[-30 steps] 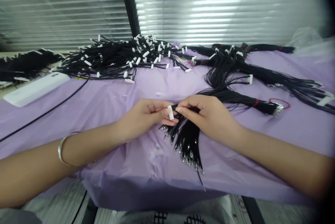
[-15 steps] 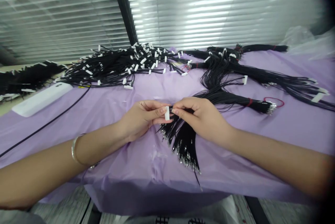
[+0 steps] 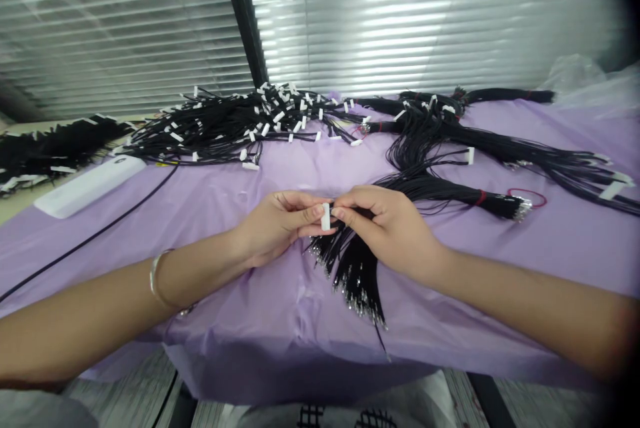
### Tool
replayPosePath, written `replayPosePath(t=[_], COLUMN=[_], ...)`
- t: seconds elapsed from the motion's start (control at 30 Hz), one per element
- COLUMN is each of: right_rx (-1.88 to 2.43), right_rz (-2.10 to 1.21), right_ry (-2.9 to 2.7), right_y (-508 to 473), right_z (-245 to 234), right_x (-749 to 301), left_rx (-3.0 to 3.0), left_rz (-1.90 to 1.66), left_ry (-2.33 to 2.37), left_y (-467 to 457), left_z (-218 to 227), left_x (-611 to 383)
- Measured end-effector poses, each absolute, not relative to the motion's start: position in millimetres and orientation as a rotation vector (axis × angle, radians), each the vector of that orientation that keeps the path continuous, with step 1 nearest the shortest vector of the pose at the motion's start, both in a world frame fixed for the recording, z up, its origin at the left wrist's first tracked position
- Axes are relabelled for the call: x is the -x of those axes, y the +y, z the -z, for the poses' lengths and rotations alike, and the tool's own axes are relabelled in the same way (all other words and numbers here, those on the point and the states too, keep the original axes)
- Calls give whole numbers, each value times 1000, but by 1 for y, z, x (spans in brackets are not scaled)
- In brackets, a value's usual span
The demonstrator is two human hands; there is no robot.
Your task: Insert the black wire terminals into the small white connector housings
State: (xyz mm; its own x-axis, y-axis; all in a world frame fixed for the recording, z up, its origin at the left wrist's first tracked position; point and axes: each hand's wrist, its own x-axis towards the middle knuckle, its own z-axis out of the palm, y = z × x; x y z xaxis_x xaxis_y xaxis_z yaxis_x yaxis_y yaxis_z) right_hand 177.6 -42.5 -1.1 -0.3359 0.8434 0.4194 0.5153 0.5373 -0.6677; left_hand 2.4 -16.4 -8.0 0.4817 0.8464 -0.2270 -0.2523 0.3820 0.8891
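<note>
Between thumb and fingers, my left hand (image 3: 285, 225) pinches a small white connector (image 3: 326, 217) held upright. My right hand (image 3: 387, 228) is closed right beside it, thumb and forefinger pinching a thin black wire at the connector's side. The wire's tip is mostly hidden by the fingers. Below and behind the right hand, a fan of black wires (image 3: 357, 275) with silver metal terminals spreads over the purple cloth. More of these wires run out to the right as a bundle (image 3: 450, 191) tied with a red band.
A big heap of black wires with white connectors (image 3: 225, 121) lies at the back. Left of it are a white oblong device (image 3: 90, 187) and a black cable (image 3: 100, 235). Several wire bundles (image 3: 500, 138) stretch along the right. Purple cloth (image 3: 225, 295) covers the table; blinds stand behind.
The whole view has shifted slightly to the right. Both hands keep the same pinch on the connector and wire, with hardly any movement between them.
</note>
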Motion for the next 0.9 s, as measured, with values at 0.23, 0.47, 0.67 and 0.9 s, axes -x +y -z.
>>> replayPosePath(t=[0.23, 0.47, 0.67, 0.9], right_rx=[1080, 1079, 558, 673], right_rz=[-460, 13, 347, 60], right_ry=[-2133, -2294, -2421, -2753], right_y=[-41, -31, -36, -21], right_z=[-1, -6, -12, 7], right_x=[-182, -185, -193, -201], left_rx=[-921, -974, -1069, -926], left_rz=[-760, -919, -989, -1027], left_ry=[716, 742, 794, 886], left_y=[-16, -17, -12, -6], left_z=[9, 9, 7, 4], left_x=[-3, -4, -1, 1])
